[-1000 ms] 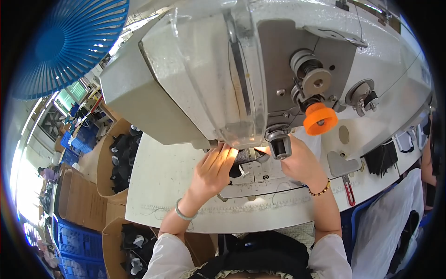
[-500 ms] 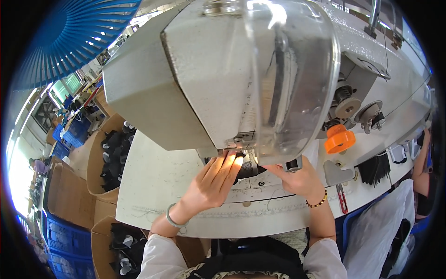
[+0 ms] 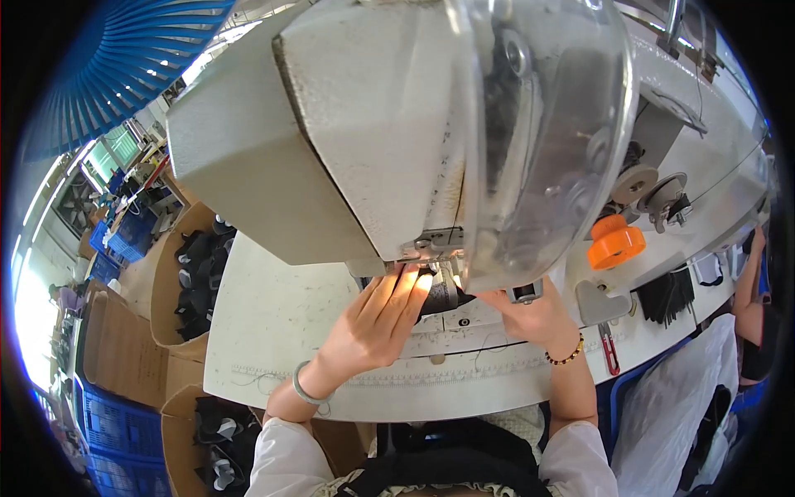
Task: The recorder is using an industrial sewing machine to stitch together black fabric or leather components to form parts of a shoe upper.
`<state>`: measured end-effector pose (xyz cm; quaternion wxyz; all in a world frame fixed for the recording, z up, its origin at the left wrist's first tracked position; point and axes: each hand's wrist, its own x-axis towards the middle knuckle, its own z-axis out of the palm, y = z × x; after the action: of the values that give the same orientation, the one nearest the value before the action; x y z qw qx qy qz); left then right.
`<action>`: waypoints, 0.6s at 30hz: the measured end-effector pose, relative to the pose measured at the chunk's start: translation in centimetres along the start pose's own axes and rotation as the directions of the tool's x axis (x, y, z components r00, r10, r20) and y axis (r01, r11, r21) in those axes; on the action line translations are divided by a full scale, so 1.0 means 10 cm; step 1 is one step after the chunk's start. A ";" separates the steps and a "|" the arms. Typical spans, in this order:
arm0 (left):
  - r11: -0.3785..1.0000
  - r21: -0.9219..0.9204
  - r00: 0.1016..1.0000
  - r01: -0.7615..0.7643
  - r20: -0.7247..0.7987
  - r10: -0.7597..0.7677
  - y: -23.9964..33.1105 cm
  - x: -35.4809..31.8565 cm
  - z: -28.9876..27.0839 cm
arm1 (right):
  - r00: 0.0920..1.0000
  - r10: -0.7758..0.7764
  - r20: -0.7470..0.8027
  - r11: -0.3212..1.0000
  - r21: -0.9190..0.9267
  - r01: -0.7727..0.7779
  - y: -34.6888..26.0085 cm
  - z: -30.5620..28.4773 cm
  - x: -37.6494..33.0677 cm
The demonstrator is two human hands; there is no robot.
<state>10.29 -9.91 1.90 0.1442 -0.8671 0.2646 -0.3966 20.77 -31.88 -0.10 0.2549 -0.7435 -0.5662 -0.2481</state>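
Observation:
A small black fabric piece [image 3: 439, 300] lies under the head of a white sewing machine [image 3: 364, 132], lit by a lamp near the needle. My left hand [image 3: 377, 319] rests on its left side, fingers stretched out flat and fingertips close to the needle area. At the right end of the fabric is my right hand [image 3: 538, 319], its fingers bent and pinching the edge. The machine's clear guard and a lever partly cover those fingertips. The needle itself is hidden behind the head.
Red-handled thread snips [image 3: 609, 352] and a bundle of black strips [image 3: 665, 298] lie at the right. An orange knob [image 3: 616, 243] sticks out of the machine. Cardboard boxes [image 3: 178, 377] with black pieces stand left, near blue crates [image 3: 124, 431]. Another person's arm [image 3: 749, 286] shows far right.
The machine head looks larger and slightly shifted as my view moves. Both hands stay almost in place on the black fabric piece.

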 end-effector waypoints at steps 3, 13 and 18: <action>1.000 0.027 1.000 0.008 0.015 -0.008 0.02 -0.01 -0.02 | 0.999 -0.045 -0.023 0.999 -0.025 0.045 -0.01 -0.05 0.04; 0.998 -0.018 0.997 0.063 0.047 -0.062 0.02 -0.02 0.03 | 1.000 0.014 0.009 0.998 0.066 -0.014 0.02 -0.02 0.07; 0.997 -0.022 0.997 0.076 0.027 -0.075 0.03 0.00 0.04 | 0.981 -0.139 -0.132 0.990 -0.048 0.134 0.01 -0.05 0.16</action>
<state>10.46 -10.13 1.54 0.1227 -0.8831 0.2344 -0.3874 21.16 -31.09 1.33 0.2604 -0.6892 -0.5925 -0.3258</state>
